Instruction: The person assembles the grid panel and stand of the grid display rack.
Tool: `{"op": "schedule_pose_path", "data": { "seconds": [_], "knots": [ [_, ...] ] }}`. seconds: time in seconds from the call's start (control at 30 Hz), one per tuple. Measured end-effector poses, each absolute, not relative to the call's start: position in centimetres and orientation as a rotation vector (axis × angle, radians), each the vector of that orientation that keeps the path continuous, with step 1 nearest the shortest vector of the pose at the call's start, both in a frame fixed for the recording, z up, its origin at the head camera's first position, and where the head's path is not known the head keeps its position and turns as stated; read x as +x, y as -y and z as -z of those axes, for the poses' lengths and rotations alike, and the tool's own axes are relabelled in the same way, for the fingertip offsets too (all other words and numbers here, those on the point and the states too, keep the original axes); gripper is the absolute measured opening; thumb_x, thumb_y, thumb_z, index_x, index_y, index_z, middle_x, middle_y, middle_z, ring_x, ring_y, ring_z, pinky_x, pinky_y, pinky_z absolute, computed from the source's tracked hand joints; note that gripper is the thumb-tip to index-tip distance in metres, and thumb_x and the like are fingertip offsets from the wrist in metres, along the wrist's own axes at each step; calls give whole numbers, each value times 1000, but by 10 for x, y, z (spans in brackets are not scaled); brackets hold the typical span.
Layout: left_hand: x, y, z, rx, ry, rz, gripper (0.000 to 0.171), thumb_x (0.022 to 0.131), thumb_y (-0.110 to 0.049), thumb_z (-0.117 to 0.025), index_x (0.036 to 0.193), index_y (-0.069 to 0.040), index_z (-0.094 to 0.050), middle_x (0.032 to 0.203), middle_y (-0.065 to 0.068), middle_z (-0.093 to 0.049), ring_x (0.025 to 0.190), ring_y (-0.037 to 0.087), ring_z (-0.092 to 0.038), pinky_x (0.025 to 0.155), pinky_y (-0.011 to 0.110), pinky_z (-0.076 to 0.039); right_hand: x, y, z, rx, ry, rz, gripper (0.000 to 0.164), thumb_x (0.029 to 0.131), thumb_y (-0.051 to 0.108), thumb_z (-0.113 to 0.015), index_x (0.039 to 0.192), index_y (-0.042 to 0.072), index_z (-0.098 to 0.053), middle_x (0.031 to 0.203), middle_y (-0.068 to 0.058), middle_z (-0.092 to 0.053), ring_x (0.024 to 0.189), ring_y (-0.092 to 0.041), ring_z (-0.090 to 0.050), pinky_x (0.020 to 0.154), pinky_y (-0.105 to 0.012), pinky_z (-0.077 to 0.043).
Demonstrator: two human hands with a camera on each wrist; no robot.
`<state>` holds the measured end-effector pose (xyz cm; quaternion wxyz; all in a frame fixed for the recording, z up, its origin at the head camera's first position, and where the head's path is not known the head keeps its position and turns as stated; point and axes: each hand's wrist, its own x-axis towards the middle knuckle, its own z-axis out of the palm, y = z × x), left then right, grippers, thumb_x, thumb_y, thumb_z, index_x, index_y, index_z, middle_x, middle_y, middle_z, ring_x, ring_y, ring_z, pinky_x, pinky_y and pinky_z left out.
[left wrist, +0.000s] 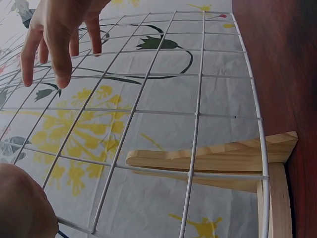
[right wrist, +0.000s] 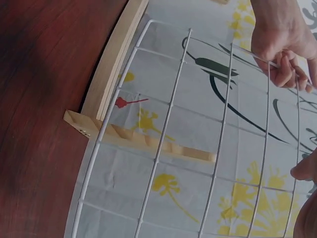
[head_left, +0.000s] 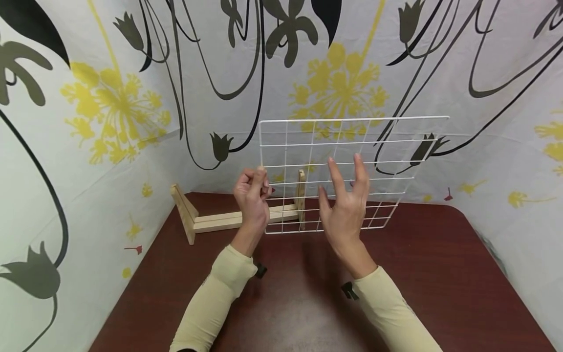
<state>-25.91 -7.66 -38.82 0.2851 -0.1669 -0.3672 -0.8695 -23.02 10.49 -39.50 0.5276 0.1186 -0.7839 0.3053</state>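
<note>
A white wire grid panel (head_left: 352,119) stands tilted above the table, in front of a low wooden stand (head_left: 220,222). My left hand (head_left: 252,198) pinches the panel's left side wire between thumb and curled fingers. In front of the grid's middle, my right hand (head_left: 346,212) has its fingers spread and extended, overlapping the wires in the head view. The left wrist view shows those fingers hanging loosely by the mesh, with one stand upright (left wrist: 213,156) behind the wires. In the right wrist view the left hand (right wrist: 282,49) grips the panel's far edge.
The dark red-brown table (head_left: 290,303) reaches back to a white cloth (head_left: 176,156) printed with grey and yellow flowers, which hangs behind and at both sides. The stand's left end piece (head_left: 184,212) rests near the table's back left corner.
</note>
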Motion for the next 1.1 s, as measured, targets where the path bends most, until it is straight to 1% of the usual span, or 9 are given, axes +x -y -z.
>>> {"op": "schedule_pose_path", "data": {
  "seconds": [0.13,0.23,0.37,0.57,0.73,0.8,0.87,0.97,1.1],
  "knots": [
    [-260,76,390,-443,985,2321,29,100,-7,-67,74,-13,-58,62,-1,-53,50,8,-38,45,18,-26,-235,-103,395,268,1880,-749,70,88,7,-83,150,29,-60,159,-17,-46,141,-43,-47,113,-58,-44],
    [-260,76,392,-438,985,2326,27,101,-6,-67,76,-12,-59,63,-1,-54,50,8,-36,45,19,-24,-236,-102,395,243,1894,-742,67,88,8,-82,148,30,-62,152,-17,-52,130,-46,-50,108,-57,-46],
    [-259,78,395,-453,987,2362,25,103,-5,-64,79,-11,-60,64,-1,-54,50,9,-35,45,20,-23,-237,-104,397,230,1891,-717,60,88,6,-81,142,28,-66,146,-16,-56,125,-46,-51,103,-56,-50],
    [-252,88,398,-593,1084,2419,22,109,-21,-56,90,-11,-61,74,-1,-58,60,9,-43,51,20,-29,-236,-109,399,241,1874,-690,55,89,7,-81,137,30,-70,141,-15,-58,118,-46,-53,89,-55,-52],
    [-249,101,404,-730,1278,2329,28,109,-32,-48,107,-8,-64,89,1,-67,78,13,-60,64,24,-45,-235,-115,397,252,1850,-680,54,89,6,-80,137,30,-71,140,-17,-59,114,-48,-53,88,-56,-50],
    [-249,108,408,-758,1379,2246,36,111,-35,-46,117,-4,-64,97,2,-73,90,15,-69,76,28,-53,-235,-116,396,249,1836,-672,55,88,6,-80,136,30,-71,139,-17,-60,113,-48,-53,90,-56,-49],
    [-249,117,413,-770,1476,2136,45,112,-37,-42,128,2,-60,108,4,-76,103,17,-73,87,34,-57,-234,-118,395,241,1823,-665,54,87,6,-80,135,30,-72,138,-17,-61,112,-48,-53,90,-56,-48],
    [-249,137,418,-746,1528,1989,53,114,-35,-37,140,9,-51,126,14,-73,120,22,-71,103,43,-56,-234,-121,393,228,1805,-670,53,87,7,-81,134,30,-73,137,-18,-61,112,-48,-53,90,-55,-48],
    [-247,171,419,-613,1448,1800,49,113,-29,-35,142,8,-51,134,20,-69,129,27,-66,111,42,-50,-235,-123,392,218,1803,-686,52,89,7,-80,135,30,-72,138,-18,-60,115,-47,-53,94,-55,-48]
  ]
}}
